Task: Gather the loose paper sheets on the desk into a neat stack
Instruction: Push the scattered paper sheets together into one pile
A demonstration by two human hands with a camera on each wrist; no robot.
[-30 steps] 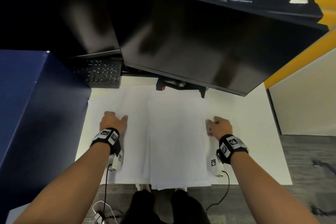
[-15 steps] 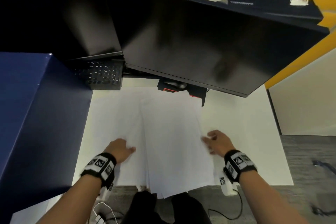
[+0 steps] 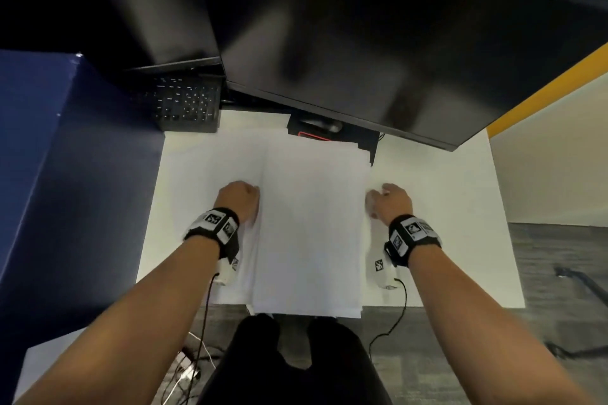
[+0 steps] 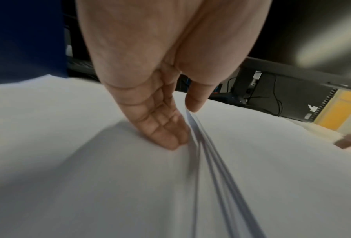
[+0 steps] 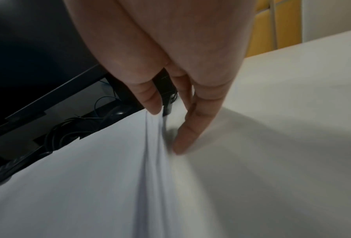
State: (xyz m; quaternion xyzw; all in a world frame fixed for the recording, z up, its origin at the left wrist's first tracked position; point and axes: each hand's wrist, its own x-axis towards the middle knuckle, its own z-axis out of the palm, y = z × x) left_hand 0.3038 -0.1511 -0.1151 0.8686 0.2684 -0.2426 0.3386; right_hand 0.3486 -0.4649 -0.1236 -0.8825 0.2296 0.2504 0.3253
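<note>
White paper sheets (image 3: 312, 223) lie mid-desk (image 3: 460, 207), long axis running from the monitor edge to the near edge, which they overhang. Left hand (image 3: 238, 199) pinches the left long edge, right hand (image 3: 391, 202) the right; both equally near, so squaring probably needs inward pushes.

The big monitor (image 3: 378, 52) covers the back of the desk (image 3: 460, 207), and its top is cut off by the picture's edge. Under the monitor, a small black thing with a red line (image 3: 312, 130) is half hidden, too dark to tell what it is. The keyboard (image 3: 187, 103), left of the monitor, is dim and its keys are too small to read. In front of the monitor, the paper sheets (image 3: 312, 223) hide the fingertips of the left hand (image 3: 238, 199). The right hand (image 3: 390, 200) looks blurry. How many sheets there are cannot be told.
</note>
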